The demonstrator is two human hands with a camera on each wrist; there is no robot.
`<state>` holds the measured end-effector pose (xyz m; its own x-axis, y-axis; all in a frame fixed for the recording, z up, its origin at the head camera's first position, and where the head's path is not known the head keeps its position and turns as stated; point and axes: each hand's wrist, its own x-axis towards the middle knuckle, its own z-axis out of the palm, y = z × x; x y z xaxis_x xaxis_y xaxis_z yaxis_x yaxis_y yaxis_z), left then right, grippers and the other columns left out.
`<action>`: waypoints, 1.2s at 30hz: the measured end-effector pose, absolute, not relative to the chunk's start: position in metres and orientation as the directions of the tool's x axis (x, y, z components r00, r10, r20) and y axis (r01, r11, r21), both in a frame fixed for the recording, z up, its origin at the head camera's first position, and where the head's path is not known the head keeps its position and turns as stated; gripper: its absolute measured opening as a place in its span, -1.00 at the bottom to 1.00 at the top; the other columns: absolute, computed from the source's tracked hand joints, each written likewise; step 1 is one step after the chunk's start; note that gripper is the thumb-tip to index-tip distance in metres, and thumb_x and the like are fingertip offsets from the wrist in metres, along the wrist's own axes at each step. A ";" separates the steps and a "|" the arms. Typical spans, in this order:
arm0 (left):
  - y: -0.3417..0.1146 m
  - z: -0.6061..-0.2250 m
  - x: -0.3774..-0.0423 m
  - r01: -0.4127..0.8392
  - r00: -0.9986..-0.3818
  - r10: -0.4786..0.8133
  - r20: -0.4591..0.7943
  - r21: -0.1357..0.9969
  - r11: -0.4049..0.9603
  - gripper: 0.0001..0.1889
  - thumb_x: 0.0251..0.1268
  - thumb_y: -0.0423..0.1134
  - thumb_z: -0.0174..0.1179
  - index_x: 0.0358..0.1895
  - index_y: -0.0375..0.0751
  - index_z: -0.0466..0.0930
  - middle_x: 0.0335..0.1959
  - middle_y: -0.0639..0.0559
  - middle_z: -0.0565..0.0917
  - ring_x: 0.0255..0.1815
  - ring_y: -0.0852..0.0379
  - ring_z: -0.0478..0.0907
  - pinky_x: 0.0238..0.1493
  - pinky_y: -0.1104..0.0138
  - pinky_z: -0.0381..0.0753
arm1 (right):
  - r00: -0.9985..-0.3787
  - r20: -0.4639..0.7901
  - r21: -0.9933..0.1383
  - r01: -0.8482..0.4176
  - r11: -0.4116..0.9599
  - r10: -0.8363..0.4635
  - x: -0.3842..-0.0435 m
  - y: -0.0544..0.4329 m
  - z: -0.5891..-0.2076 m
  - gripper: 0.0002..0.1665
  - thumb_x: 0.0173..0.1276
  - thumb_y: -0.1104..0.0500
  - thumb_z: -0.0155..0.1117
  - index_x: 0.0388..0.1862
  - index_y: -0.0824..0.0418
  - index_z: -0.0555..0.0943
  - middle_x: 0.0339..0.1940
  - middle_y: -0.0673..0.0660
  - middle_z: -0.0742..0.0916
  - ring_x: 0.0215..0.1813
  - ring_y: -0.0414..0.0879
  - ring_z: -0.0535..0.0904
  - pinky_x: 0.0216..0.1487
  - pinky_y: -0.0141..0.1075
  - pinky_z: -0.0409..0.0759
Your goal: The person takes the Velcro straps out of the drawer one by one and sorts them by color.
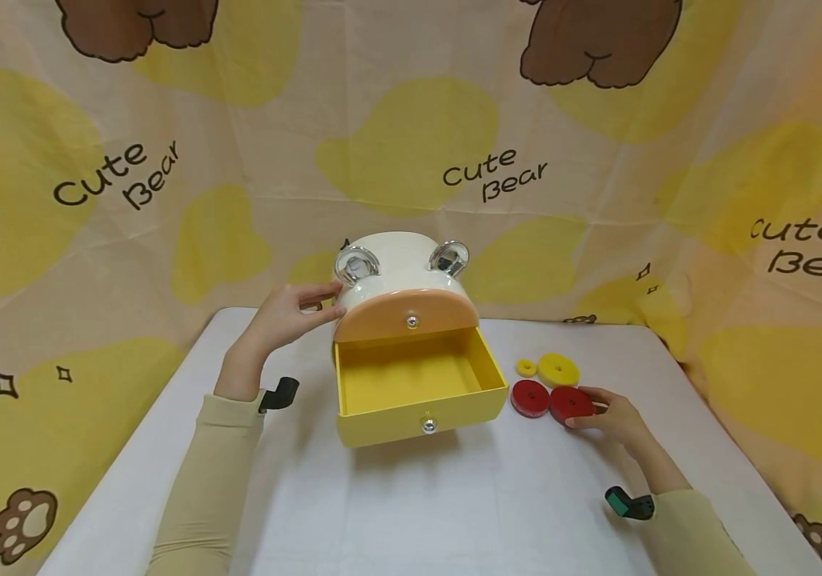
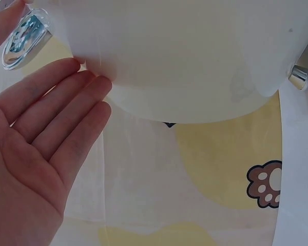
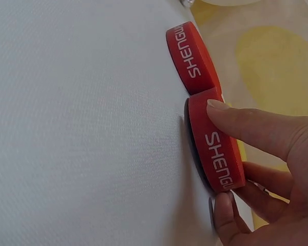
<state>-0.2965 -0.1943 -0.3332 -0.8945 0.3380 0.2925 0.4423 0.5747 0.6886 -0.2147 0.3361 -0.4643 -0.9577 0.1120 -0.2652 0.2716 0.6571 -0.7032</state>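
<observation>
1. left hand (image 1: 286, 318), fingers nearly straight and gripping nothing, touches the side of the white cabinet (image 1: 399, 256)
2. right hand (image 1: 618, 419) grips one red disc (image 1: 567, 404) between thumb and curled fingers, right of the pulled-out yellow drawer (image 1: 385, 429)
3. a second red disc (image 1: 527, 400), a big yellow disc (image 1: 557, 372) and a small yellow disc (image 1: 521, 369) lie near it

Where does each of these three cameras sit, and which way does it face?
Head: worn on the person's head, facing forward and down at the cabinet; left hand, right hand and sleeves show.
Left wrist: worn there, facing the cabinet's white body and printed cloth; the left palm and fingers show.
Right wrist: worn there, facing the gripped red disc and white tabletop; part of the right hand shows.
Shared: head and right wrist both show the gripped disc and another red disc.
</observation>
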 end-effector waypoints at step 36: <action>-0.194 -0.333 -0.296 0.447 -0.893 0.340 0.296 0.681 0.580 -0.39 0.10 0.16 0.31 0.22 0.00 0.53 0.20 0.05 0.57 0.14 -0.07 0.57 0.14 0.06 0.56 | -0.972 -0.192 -0.693 0.233 0.683 0.137 -0.207 0.333 -0.444 -0.06 0.22 -0.16 0.33 0.39 0.35 0.26 0.34 0.41 0.41 0.32 0.32 0.32 0.19 0.10 0.50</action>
<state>-0.2961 -0.1940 -0.3330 -0.8926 0.3397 0.2963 0.4468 0.5797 0.6814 -0.2068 0.3330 -0.4437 -0.9717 0.1370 -0.1922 0.2333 0.6826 -0.6926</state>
